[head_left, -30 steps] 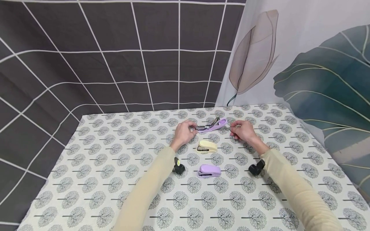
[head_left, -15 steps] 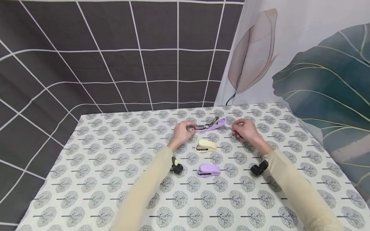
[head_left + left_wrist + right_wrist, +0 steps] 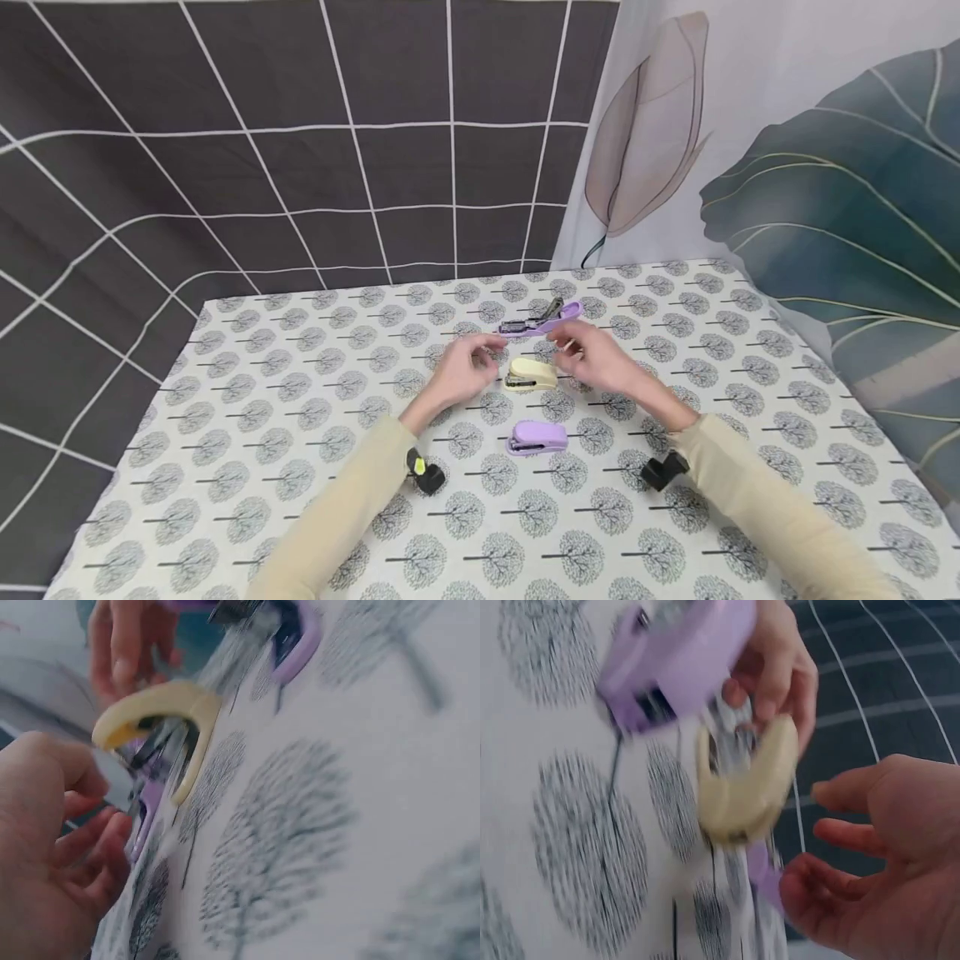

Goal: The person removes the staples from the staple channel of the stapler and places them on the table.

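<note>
A purple stapler [image 3: 542,320] lies swung wide open at the far side, its metal magazine exposed. Nearer stands a closed cream-yellow stapler [image 3: 531,375], and in front of that a closed purple stapler [image 3: 537,437]. My left hand [image 3: 467,367] is left of the yellow stapler, thumb and fingers loosely curved and apart. To its right, my right hand [image 3: 592,354] has its fingertips close to the near side of the open stapler. In the right wrist view the right hand [image 3: 877,855] shows a gap between thumb and fingers, with nothing visible in it.
The table is covered with a white tree-print cloth [image 3: 300,433]. Behind it hangs a dark curtain with white grid lines [image 3: 300,167], and a leaf-print curtain [image 3: 817,208] at the right. Each wrist carries a small black camera [image 3: 663,471].
My left hand has let go of the open stapler's left end and drawn back toward me. My right hand has come left, its fingers loosening from a pinch. The head view has shifted slightly.
</note>
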Demonstrator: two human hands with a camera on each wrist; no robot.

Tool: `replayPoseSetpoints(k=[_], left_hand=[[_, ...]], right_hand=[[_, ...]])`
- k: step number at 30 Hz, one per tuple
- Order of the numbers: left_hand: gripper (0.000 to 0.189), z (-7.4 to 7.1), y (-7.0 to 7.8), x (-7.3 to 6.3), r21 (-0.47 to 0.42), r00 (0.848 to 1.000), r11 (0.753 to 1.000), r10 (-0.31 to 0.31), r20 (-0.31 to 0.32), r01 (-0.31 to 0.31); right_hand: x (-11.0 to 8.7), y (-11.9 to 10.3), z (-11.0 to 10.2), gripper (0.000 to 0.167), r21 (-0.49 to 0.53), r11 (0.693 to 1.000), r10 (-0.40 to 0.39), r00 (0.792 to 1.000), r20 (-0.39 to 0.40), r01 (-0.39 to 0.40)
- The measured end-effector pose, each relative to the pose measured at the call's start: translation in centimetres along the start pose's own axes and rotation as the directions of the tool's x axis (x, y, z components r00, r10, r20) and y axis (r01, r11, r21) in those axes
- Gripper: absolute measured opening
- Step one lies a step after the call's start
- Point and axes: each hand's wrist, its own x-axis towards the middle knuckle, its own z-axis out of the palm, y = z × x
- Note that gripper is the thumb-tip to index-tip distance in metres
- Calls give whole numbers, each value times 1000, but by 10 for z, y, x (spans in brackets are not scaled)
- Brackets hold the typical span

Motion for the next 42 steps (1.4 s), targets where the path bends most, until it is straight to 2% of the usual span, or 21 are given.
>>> replayPoseSetpoints(k=[2, 4, 8, 12, 14, 21, 35, 42], left_hand=[[46, 4, 2, -5, 13, 999, 1000, 14, 42, -14], [47, 9, 1, -8, 34, 998, 999, 25, 57, -27], [42, 18, -3, -11, 123, 999, 992, 26, 32, -30], [34, 22, -6, -10, 166, 999, 986, 32, 16, -34], [31, 22, -6, -9, 175, 999, 984, 33, 9, -34], [28, 20, -5, -7, 205, 999, 978, 46, -7, -44], [28, 24, -2, -9, 210, 1000, 978, 17, 4, -17], [25, 23, -5, -9, 199, 1000, 980, 14, -12, -11]], right_hand=[[2, -7, 9, 37, -57, 997, -45, 999, 31, 46], [4, -12, 18, 41, -98, 993, -65, 997, 52, 70], [6, -17, 31, 41, -122, 990, -60, 996, 63, 67], [7, -19, 38, 37, -118, 992, -24, 998, 64, 32], [7, -20, 38, 35, -119, 993, -16, 998, 61, 23], [11, -23, 37, 33, -132, 989, -59, 997, 57, 66], [7, -22, 37, 32, -136, 989, -56, 998, 32, 60], [5, -14, 28, 32, 4, 1000, -31, 999, 22, 31]])
